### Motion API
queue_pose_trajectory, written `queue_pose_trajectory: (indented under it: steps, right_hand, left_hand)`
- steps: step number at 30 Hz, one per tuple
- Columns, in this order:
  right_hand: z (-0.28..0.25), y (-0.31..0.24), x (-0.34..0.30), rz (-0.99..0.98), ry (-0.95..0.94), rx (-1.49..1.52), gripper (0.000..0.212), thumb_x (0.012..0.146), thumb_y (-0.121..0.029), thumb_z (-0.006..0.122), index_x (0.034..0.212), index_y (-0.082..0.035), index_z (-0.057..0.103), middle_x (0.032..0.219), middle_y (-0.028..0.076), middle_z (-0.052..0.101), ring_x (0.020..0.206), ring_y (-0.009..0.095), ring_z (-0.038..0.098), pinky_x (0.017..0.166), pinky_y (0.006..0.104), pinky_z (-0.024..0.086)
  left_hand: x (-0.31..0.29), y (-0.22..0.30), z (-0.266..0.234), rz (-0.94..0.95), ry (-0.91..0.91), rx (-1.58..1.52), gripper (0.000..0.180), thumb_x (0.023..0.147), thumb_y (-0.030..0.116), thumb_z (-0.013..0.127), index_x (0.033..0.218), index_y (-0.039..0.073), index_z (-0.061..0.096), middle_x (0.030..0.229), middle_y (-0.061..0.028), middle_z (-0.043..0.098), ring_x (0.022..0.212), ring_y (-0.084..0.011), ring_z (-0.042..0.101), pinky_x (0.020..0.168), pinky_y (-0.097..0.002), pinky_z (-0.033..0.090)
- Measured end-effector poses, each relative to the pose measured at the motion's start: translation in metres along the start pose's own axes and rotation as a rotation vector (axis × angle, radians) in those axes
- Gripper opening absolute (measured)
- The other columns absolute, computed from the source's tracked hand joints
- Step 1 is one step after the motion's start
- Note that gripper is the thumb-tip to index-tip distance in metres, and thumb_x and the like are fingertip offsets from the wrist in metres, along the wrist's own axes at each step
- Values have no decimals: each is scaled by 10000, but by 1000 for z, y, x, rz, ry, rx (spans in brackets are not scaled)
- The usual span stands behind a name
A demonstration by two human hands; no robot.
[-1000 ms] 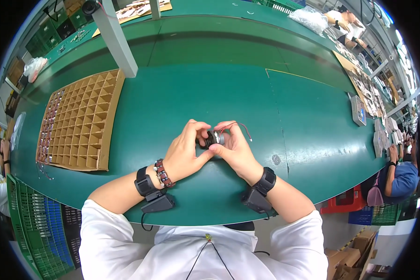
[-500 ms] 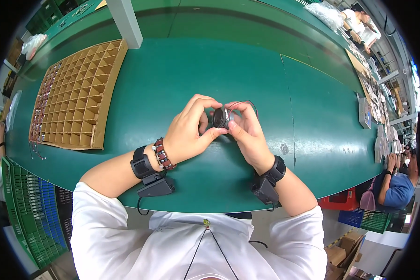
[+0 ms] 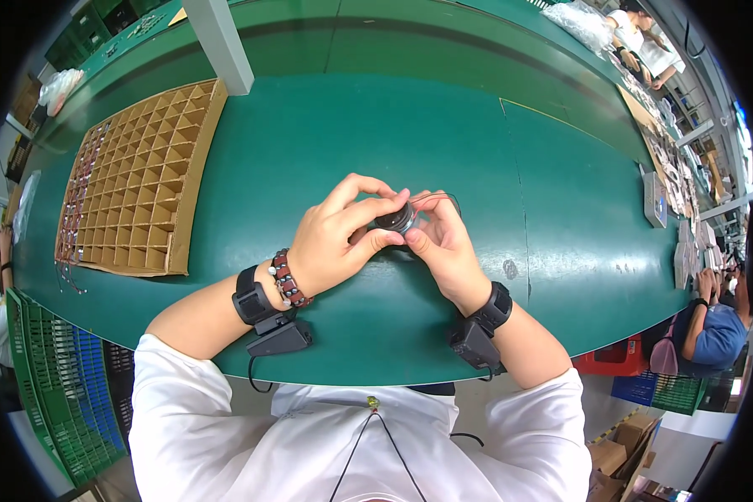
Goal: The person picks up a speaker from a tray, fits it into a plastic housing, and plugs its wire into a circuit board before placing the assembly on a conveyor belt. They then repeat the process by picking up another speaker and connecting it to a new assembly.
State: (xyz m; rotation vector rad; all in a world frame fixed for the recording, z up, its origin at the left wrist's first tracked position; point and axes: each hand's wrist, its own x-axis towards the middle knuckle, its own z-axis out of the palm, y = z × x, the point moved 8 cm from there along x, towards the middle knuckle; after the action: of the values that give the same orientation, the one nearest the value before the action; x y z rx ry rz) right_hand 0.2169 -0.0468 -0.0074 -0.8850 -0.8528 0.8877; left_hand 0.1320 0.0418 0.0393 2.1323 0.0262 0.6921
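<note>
Between my two hands, above the green table [image 3: 326, 134], is a small round black part [image 3: 395, 219] with a silvery rim and thin dark and reddish wires looping out at its right. My left hand [image 3: 330, 234] holds its left side, index finger on top and thumb below. My right hand [image 3: 449, 251] grips the right side, with the thumb near its lower edge. The fingers hide much of the part, and its exact kind cannot be made out.
At the left lies a cardboard box with a grid of dividers [image 3: 140, 188]; its left column holds wired pieces. A grey post [image 3: 219, 46] rises behind it. A grey metal box [image 3: 654, 201] stands at the right edge. Co-workers sit at both sides and far right.
The round part has tipped, its dark face turning more upward. My left index finger has moved over its top, and my right fingers have shifted slightly. The view has moved a little.
</note>
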Motion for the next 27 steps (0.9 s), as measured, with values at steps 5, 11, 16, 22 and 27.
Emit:
queue_pose_trajectory:
  steps: [5, 11, 16, 22, 27]
  right_hand:
    - [0, -5, 1, -68, 27, -30, 321, 897, -70, 602, 1165, -28, 430, 1188, 61, 415, 1160, 189, 459, 971, 342, 419]
    - [0, -3, 0, -22, 17, 20, 310, 897, -86, 611, 1154, -29, 448, 1169, 50, 410, 1145, 179, 459, 976, 334, 406]
    - [1, -4, 0, -55, 2, -42, 310, 904, -11, 570, 1165, -14, 403, 1192, 76, 430, 1128, 196, 517, 930, 333, 457]
    - [2, -5, 0, -49, -2, -47, 288, 922, -60, 564, 1159, -18, 406, 1166, 70, 455, 1117, 183, 517, 932, 330, 452]
    - [5, -4, 3, -10, -52, -73, 273, 938, -96, 550, 1159, -23, 409, 1143, 66, 470, 1106, 177, 521, 935, 328, 449]
  left_hand:
    - [0, 3, -2, 42, 57, 47, 346, 770, 162, 742, 1080, 46, 637, 1095, -54, 574, 512, -91, 487, 488, -243, 420]
    - [-1, -1, -7, -40, 59, -8, 350, 753, 187, 756, 1056, 56, 640, 1067, -49, 598, 474, -106, 460, 460, -254, 405]
    - [0, 2, -5, -17, 32, 85, 373, 758, 204, 749, 1094, 83, 643, 1056, -59, 602, 591, -146, 572, 517, -271, 473]
    - [0, 8, -4, 31, 45, 65, 405, 763, 213, 741, 1144, 122, 639, 1009, -74, 590, 802, -217, 658, 621, -302, 546]
    - [-1, 6, -4, 111, 35, 44, 386, 769, 144, 751, 1132, 84, 635, 1008, -58, 544, 498, -51, 435, 446, -219, 369]
